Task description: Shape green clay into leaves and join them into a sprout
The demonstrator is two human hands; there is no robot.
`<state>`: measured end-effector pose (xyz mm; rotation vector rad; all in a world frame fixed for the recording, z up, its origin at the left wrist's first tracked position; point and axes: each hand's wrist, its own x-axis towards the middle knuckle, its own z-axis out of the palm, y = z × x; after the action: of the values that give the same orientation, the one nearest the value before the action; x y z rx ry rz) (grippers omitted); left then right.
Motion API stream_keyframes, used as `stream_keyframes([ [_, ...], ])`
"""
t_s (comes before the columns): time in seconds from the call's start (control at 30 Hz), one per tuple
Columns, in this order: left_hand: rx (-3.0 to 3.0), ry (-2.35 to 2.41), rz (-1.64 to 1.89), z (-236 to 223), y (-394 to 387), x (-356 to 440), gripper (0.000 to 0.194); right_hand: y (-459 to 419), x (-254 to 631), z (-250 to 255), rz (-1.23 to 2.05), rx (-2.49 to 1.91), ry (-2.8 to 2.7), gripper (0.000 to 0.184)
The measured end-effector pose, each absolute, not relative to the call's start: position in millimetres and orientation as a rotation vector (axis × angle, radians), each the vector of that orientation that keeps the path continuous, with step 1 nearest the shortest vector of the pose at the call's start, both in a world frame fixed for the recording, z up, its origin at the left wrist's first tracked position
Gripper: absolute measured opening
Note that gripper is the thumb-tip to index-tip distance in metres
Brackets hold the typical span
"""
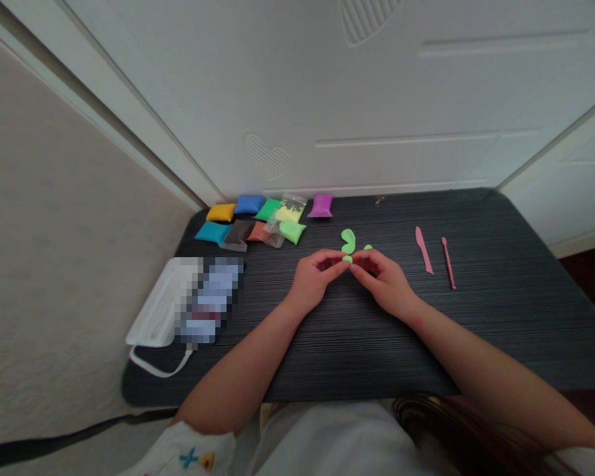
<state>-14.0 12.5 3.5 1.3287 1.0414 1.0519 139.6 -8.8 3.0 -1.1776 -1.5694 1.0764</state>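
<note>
Between the fingertips of both hands is a small lump of light green modelling clay. My left hand pinches it from the left, thumb and fingers closed. From the right, my right hand pinches the same lump, fingers curled. Just beyond them a curved, flattened green clay piece lies on the dark table. Another bit of green clay shows behind my right fingers, mostly hidden by them.
Several coloured clay packets lie at the back left, with a purple packet apart from them. A pink plastic knife and a thin pink tool lie at right. At left are a white tray and a blurred phone-like object with a cable.
</note>
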Motion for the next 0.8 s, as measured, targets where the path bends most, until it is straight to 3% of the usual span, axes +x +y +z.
stream_keyframes([
  [0.37, 1.169, 0.988, 1.057, 1, 13, -12, 0.021, -6, 141, -2, 1.106, -1.172, -1.557, 0.025],
  [0.8, 0.758, 0.686, 0.916, 3, 11, -10, 0.020, -11, 141, 11, 0.683, -1.164, -1.707, 0.019],
])
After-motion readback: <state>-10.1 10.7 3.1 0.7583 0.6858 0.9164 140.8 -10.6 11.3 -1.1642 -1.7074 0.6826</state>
